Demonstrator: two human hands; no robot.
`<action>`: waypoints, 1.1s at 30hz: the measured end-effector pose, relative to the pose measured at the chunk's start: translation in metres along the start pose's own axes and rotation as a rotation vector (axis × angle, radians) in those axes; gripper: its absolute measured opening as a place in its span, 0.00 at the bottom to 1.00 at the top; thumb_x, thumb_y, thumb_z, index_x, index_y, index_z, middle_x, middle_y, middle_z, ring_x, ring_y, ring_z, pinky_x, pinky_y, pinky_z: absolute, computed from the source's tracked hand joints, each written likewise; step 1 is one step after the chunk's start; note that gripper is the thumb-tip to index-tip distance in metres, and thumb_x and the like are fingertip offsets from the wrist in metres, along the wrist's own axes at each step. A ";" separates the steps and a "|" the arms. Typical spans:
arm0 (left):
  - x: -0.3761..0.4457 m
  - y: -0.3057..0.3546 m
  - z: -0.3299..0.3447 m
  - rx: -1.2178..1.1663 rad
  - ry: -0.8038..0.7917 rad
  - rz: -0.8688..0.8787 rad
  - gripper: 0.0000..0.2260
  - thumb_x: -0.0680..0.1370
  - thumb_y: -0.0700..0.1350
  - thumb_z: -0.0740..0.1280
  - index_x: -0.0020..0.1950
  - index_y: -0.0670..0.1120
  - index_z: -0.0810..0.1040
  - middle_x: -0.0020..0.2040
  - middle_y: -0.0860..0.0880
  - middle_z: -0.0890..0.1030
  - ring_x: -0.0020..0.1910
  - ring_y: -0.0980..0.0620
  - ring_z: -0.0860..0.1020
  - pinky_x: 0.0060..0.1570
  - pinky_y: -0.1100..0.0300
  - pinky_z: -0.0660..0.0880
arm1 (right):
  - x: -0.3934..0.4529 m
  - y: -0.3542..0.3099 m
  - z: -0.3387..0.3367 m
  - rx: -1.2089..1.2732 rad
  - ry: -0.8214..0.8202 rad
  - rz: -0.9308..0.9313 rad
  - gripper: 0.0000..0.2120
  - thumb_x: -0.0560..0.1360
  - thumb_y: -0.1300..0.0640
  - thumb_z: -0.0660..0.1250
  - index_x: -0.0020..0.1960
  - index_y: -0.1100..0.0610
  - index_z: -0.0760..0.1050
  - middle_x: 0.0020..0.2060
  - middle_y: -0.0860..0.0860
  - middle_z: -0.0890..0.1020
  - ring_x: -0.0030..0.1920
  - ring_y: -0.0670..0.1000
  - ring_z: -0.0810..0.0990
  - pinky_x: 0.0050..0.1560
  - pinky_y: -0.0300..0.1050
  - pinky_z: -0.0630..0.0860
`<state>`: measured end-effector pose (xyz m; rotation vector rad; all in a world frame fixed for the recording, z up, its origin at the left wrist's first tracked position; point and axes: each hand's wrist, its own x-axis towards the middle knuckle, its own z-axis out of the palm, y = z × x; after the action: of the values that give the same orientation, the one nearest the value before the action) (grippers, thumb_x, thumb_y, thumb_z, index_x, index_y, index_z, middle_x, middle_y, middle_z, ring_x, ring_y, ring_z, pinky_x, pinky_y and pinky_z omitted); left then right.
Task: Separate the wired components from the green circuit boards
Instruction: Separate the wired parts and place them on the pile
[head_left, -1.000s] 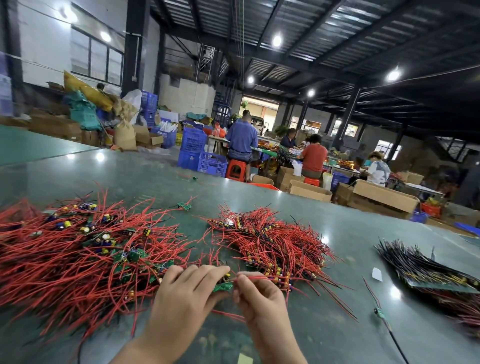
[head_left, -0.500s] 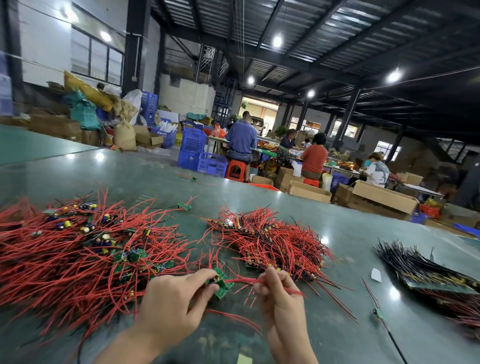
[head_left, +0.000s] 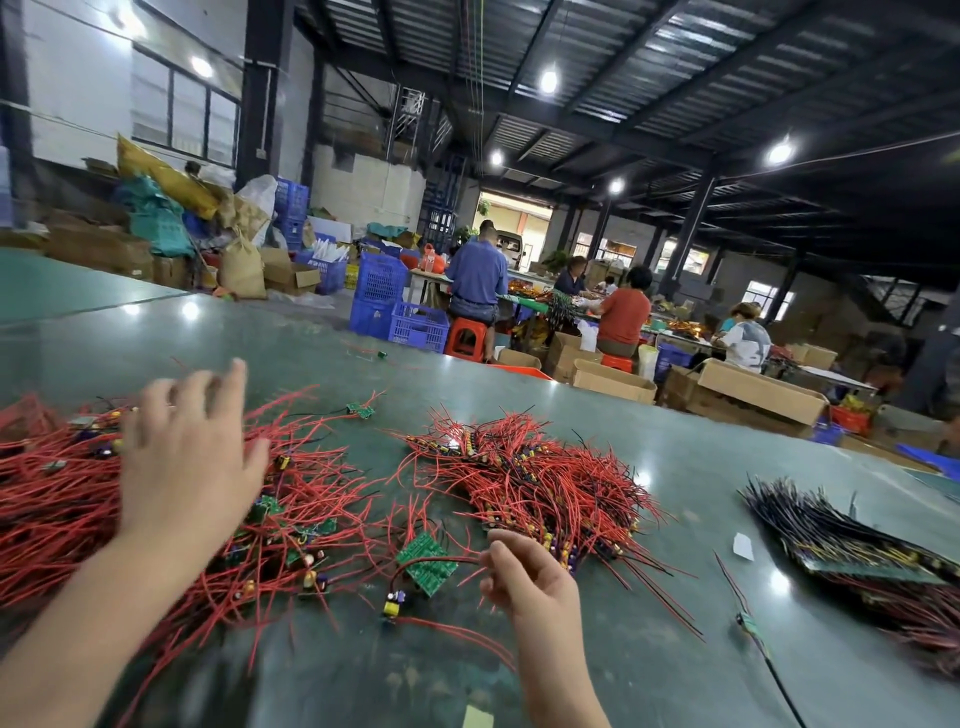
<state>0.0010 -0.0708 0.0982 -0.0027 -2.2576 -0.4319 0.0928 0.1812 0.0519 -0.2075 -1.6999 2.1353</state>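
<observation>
Hands: two, both bare, over a green table (head_left: 675, 457). Wire heaps: three. Left to right.

Far left, big heap of red wires (head_left: 57, 499), loose and tangled, with small green boards and yellow-and-purple parts mixed in; too many to count. Left hand (head_left: 182, 467) is spread flat above this heap, fingers straight and apart, holding nothing; slightly blurred, so can't tell whether it touches the wires.

One small green board with red leads (head_left: 361, 410) lies alone just beyond that heap. Another stray bit (head_left: 382, 354) sits farther back on the table.

Centre front, one green circuit board (head_left: 427, 562): rectangular, tilted, pale solder pads showing, lying on the table between the two hands. A red wire (head_left: 457, 560) runs from it to the right hand. Just in front of it, one yellow-and-purple part (head_left: 393, 605) with a red lead.

Right hand (head_left: 535, 577) has its fingers curled, fingertips pinching that red wire's end, right beside the board.

Behind the right hand, middle heap of red wires (head_left: 545, 478), denser, with rows of small parts on their ends.

One white paper scrap (head_left: 743, 546), one loose black wire (head_left: 748, 618) to the right.

Far right, heap of dark wires (head_left: 841, 530) lying on a board strip.

Background: four seated people (head_left: 478, 275) at another table, blue crates (head_left: 382, 299), cardboard boxes (head_left: 758, 387).
</observation>
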 end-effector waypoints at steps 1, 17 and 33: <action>-0.008 0.007 0.002 -0.089 -0.103 0.043 0.23 0.70 0.43 0.73 0.63 0.41 0.74 0.52 0.39 0.79 0.53 0.38 0.72 0.52 0.43 0.72 | -0.001 0.000 0.001 -0.037 -0.016 -0.004 0.07 0.75 0.69 0.64 0.44 0.62 0.80 0.31 0.54 0.82 0.27 0.46 0.76 0.29 0.35 0.74; -0.109 0.071 0.056 -0.122 -0.668 0.120 0.17 0.76 0.66 0.55 0.38 0.54 0.62 0.41 0.55 0.69 0.51 0.57 0.72 0.41 0.61 0.70 | -0.001 0.011 0.005 -0.578 -0.214 0.046 0.09 0.75 0.65 0.64 0.41 0.55 0.80 0.30 0.47 0.82 0.29 0.46 0.79 0.33 0.37 0.75; -0.107 0.073 0.061 -0.051 -0.693 0.074 0.18 0.73 0.69 0.56 0.44 0.54 0.69 0.48 0.57 0.76 0.58 0.55 0.69 0.43 0.58 0.70 | 0.004 0.025 -0.002 -1.006 -0.342 -0.292 0.10 0.75 0.52 0.66 0.41 0.55 0.82 0.34 0.52 0.82 0.31 0.40 0.72 0.36 0.37 0.68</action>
<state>0.0379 0.0316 0.0053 -0.3035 -2.9101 -0.5012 0.0846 0.1804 0.0278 0.1419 -2.6723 0.9943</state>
